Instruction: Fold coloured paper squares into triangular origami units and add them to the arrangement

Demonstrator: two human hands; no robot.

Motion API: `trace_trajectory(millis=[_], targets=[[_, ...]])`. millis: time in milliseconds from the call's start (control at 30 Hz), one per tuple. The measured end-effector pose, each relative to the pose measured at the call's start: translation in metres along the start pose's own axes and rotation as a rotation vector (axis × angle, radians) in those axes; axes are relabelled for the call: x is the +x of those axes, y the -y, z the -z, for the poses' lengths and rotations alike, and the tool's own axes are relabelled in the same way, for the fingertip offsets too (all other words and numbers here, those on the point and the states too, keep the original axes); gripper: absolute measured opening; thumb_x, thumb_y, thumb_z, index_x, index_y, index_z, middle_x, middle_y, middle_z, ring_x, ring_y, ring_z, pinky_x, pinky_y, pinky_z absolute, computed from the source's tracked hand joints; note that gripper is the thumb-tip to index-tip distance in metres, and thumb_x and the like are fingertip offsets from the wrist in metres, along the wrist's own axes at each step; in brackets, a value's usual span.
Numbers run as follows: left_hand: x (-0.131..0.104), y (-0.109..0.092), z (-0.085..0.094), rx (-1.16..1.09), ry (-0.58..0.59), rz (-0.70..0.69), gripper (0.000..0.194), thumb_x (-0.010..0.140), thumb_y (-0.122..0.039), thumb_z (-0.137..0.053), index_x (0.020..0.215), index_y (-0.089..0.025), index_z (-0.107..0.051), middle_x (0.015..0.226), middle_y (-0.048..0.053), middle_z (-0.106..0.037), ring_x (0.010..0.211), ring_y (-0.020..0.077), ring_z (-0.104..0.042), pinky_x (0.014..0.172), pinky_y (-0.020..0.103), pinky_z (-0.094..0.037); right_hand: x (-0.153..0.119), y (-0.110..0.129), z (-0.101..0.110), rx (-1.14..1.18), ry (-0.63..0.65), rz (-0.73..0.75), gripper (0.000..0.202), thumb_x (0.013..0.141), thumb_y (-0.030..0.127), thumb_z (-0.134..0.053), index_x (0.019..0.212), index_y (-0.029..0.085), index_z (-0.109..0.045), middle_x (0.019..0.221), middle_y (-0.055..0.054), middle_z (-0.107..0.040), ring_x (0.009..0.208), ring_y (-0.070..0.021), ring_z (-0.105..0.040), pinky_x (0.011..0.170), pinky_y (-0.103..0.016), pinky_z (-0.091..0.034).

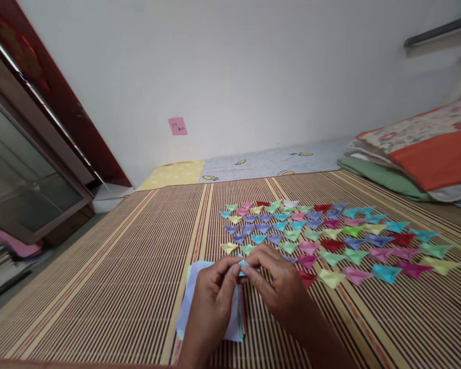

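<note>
Between the fingertips of both hands is a small piece of light blue folded paper point(243, 263), mostly hidden by the fingers. My left hand point(215, 288) pinches its left side, thumb against forefinger. From the right, my right hand point(274, 274) grips the same paper in a pinch. Under my left hand and wrist lies a stack of square paper sheets point(190, 302), a pale lilac one on top with other colours at the edges. Rows of folded paper boats point(332, 258) in many colours spread out beyond and to the right of my hands.
A striped bamboo mat point(111, 277) covers the surface. Folded bedding point(426, 148) is piled at the right by the white wall point(234, 66). A pink note point(177, 126) is stuck there. Patterned cloth point(253, 165) shows along the far edge, and a glass-panelled door point(26, 169) stands left.
</note>
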State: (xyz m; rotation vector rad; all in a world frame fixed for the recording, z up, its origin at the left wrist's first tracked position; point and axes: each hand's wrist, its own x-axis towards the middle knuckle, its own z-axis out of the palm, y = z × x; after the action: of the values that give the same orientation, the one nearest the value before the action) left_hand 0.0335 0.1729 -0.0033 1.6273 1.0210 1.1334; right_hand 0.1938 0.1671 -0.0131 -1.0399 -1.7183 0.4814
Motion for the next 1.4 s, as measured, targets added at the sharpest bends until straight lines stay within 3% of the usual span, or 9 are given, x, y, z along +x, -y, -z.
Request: trace_trajectory(millis=[233,433,667,800,900,1000,1100,1200,1400], targets=[[0.001,0.001,-0.002,0.086,-0.006,-0.048,0.024,0.101,-0.033,-0.056,0.107,-0.021,-0.076,0.09,0.004,-0.075,0.079,0.0188,-0.068,0.075,0.029,-0.055,0.001,0.002,0.001,0.08,-0.015,-0.133,0.019,0.095,0.021,-0.06,0.076,0.02,-0.061,0.079,-0.001,-0.061,0.078,-0.0197,-0.059,0.072,-0.033,-0.042],[-0.001,0.009,-0.002,0.105,-0.004,-0.009,0.032,0.104,-0.036,-0.05,0.132,-0.022,-0.057,0.074,-0.002,-0.064,0.074,0.019,-0.065,0.076,0.032,-0.054,0.002,0.001,0.002,0.127,-0.019,-0.227,0.019,0.093,0.023,-0.062,0.074,0.02,-0.064,0.075,0.0,-0.061,0.075,-0.0193,-0.06,0.071,-0.033,-0.043],[0.001,0.007,-0.003,0.148,0.029,-0.043,0.027,0.104,-0.034,-0.05,0.12,-0.022,-0.068,0.108,0.007,-0.075,0.091,0.0217,-0.071,0.081,0.033,-0.054,0.003,-0.002,0.001,0.147,-0.027,-0.216,0.018,0.092,0.023,-0.061,0.074,0.021,-0.063,0.076,0.0,-0.06,0.075,-0.0185,-0.059,0.07,-0.032,-0.043],[0.004,0.008,-0.004,0.126,0.042,-0.053,0.029,0.104,-0.033,-0.049,0.122,-0.023,-0.069,0.114,0.007,-0.076,0.095,0.0224,-0.071,0.083,0.034,-0.055,0.003,-0.003,0.0,0.166,-0.109,-0.179,0.015,0.089,0.021,-0.064,0.074,0.02,-0.062,0.093,-0.003,-0.065,0.094,-0.0211,-0.063,0.084,-0.033,-0.045],[0.005,0.008,-0.006,0.122,0.023,-0.033,0.029,0.103,-0.034,-0.051,0.124,-0.023,-0.067,0.112,0.007,-0.076,0.094,0.0216,-0.071,0.085,0.033,-0.055,0.003,-0.003,-0.001,0.202,-0.081,-0.206,0.016,0.091,0.023,-0.062,0.075,0.021,-0.062,0.083,-0.001,-0.066,0.083,-0.0196,-0.063,0.077,-0.031,-0.046],[0.004,0.007,-0.01,0.067,-0.034,0.018,0.027,0.101,-0.035,-0.054,0.125,-0.024,-0.061,0.098,0.003,-0.075,0.081,0.0187,-0.071,0.076,0.03,-0.056,0.002,-0.002,-0.002,0.223,-0.08,-0.228,0.017,0.093,0.024,-0.061,0.076,0.021,-0.062,0.076,0.001,-0.063,0.074,-0.0183,-0.06,0.07,-0.03,-0.045],[0.003,0.007,-0.013,0.016,-0.087,0.007,0.014,0.101,-0.036,-0.055,0.107,-0.024,-0.061,0.088,-0.001,-0.068,0.074,0.0162,-0.068,0.07,0.027,-0.055,0.003,-0.001,-0.002,0.237,-0.099,-0.215,0.018,0.093,0.024,-0.062,0.076,0.021,-0.062,0.076,0.001,-0.062,0.075,-0.0181,-0.06,0.07,-0.03,-0.045],[0.003,0.008,-0.014,0.067,-0.086,-0.049,0.016,0.102,-0.032,-0.054,0.092,-0.023,-0.062,0.084,-0.002,-0.063,0.073,0.0147,-0.065,0.069,0.025,-0.053,0.004,0.001,-0.002,0.228,-0.111,-0.196,0.018,0.092,0.023,-0.062,0.074,0.021,-0.062,0.075,0.001,-0.063,0.077,-0.0186,-0.061,0.073,-0.03,-0.044],[0.003,0.011,-0.014,0.115,-0.178,-0.109,0.01,0.099,-0.029,-0.059,0.104,-0.024,-0.066,0.094,0.0,-0.07,0.084,0.0162,-0.069,0.073,0.026,-0.054,0.004,0.003,-0.001,0.203,-0.139,-0.189,0.016,0.092,0.021,-0.061,0.076,0.021,-0.061,0.077,0.001,-0.064,0.078,-0.0178,-0.061,0.073,-0.029,-0.044]])
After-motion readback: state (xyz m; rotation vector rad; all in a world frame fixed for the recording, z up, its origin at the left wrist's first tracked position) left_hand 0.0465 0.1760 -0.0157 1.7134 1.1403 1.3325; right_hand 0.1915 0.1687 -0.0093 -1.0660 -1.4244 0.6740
